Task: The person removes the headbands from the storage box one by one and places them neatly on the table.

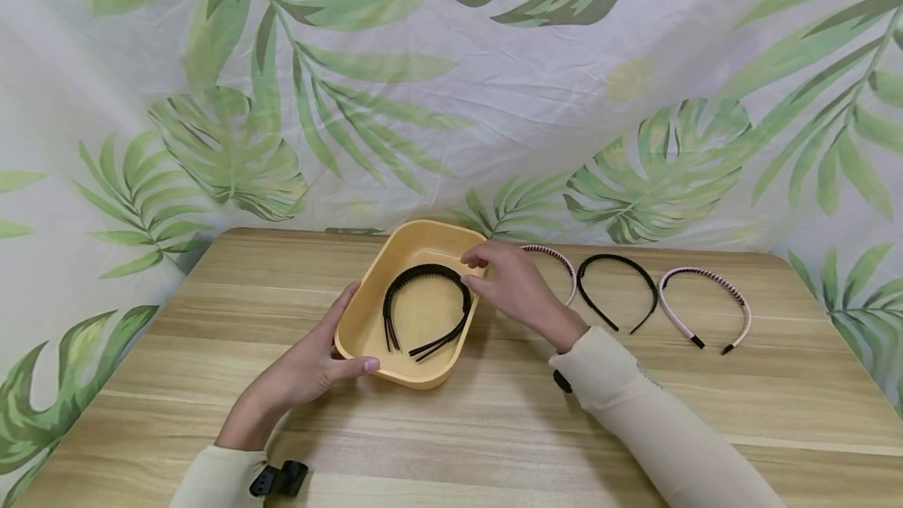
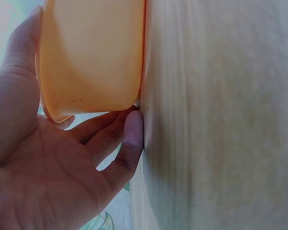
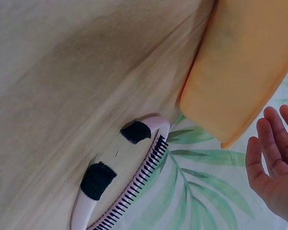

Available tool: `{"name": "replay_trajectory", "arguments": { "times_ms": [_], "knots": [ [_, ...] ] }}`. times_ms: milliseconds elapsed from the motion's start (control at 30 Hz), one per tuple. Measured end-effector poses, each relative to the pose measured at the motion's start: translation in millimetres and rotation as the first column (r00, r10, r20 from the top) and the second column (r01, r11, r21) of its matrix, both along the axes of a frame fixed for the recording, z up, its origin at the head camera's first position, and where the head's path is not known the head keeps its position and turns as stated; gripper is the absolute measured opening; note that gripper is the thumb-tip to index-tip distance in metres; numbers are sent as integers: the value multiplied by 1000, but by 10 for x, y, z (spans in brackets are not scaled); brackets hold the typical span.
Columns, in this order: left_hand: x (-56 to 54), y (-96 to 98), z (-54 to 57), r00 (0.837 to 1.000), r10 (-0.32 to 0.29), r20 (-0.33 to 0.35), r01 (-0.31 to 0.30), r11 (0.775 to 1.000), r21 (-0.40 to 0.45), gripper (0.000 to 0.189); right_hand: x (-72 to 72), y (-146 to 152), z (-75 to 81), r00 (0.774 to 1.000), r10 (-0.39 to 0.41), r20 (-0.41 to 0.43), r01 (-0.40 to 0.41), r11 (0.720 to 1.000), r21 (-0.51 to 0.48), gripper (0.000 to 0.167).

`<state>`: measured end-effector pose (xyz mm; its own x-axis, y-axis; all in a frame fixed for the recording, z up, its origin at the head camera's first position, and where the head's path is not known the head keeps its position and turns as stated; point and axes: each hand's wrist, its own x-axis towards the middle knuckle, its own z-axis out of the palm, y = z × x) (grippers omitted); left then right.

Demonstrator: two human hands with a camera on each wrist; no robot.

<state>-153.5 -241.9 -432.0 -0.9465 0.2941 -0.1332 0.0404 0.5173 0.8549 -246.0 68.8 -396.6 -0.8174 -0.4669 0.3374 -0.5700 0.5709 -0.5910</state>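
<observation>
A yellow plastic basin (image 1: pixel 416 371) stands tilted sideways on the table. Inside it, black headbands (image 1: pixel 429 269) lie nested together, several ends showing side by side. My left hand (image 1: pixel 306 375) holds the basin at its near left corner, thumb over the rim and fingers along the outer wall (image 2: pixel 91 57). Over the right rim hovers my right hand (image 1: pixel 515 281), its fingers loosely bent and nothing visible in them. In the right wrist view, those fingers (image 3: pixel 273 153) are beside the basin rim. Partly behind the right hand lies a pink headband with black teeth (image 1: pixel 553 255).
Farther right on the wooden table (image 1: pixel 494 445) lie a black headband (image 1: pixel 614 257) and another pink headband with dark stripes (image 1: pixel 712 277). A leaf-print cloth (image 1: pixel 522 116) hangs behind the table's back edge.
</observation>
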Motion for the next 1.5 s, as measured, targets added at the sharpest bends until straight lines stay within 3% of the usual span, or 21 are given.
{"name": "replay_trajectory", "arguments": {
  "times_ms": [533, 1033, 1500],
  "knots": [
    [-8, -2, -7, 1000, 1, 10, -1, 1000, 14, 119, -166, -163, -62, 996, 40, 80, -44, 998, 45, 26],
    [-8, -5, -15, 1000, 0, 13, 0, 1000, 21, 119, -294, -268, -98, 994, 74, 78, -81, 993, 87, 28],
    [-9, 1, -7, 1000, -2, 22, 1, 999, 33, 119, -376, -369, -104, 982, 85, 166, -109, 984, 143, 34]
  ]
}}
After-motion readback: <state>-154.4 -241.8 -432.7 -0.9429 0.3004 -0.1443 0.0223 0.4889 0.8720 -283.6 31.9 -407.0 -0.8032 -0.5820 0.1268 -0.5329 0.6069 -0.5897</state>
